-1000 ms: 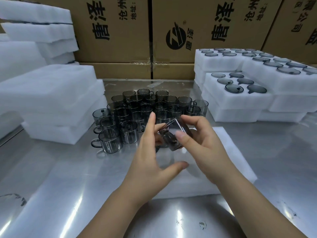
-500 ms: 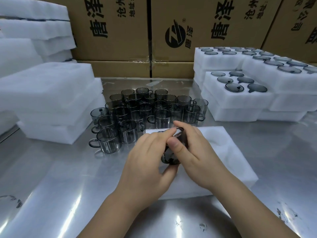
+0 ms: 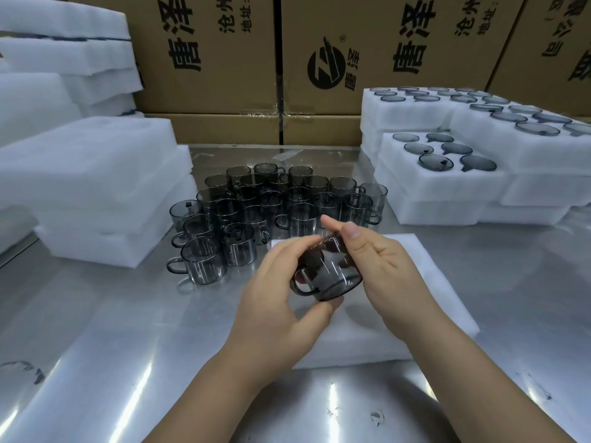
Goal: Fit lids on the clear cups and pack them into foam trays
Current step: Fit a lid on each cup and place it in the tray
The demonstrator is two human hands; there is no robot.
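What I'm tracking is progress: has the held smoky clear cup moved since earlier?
Yes: the smoky clear cup dropped lower and nearer against the white foam sheet.

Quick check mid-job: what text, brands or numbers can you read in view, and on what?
"唐泽": large, sideways, on left box and middle box.
"沧州", "地址:": smaller print on both.
"唐泽": small, by the round logo on the middle box.
Right box: print cut off, unreadable.
No numbers seen.

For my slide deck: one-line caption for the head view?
Left hand and right hand hold a tilted handled cup above a foam sheet; loose cups behind, filled foam trays at right.
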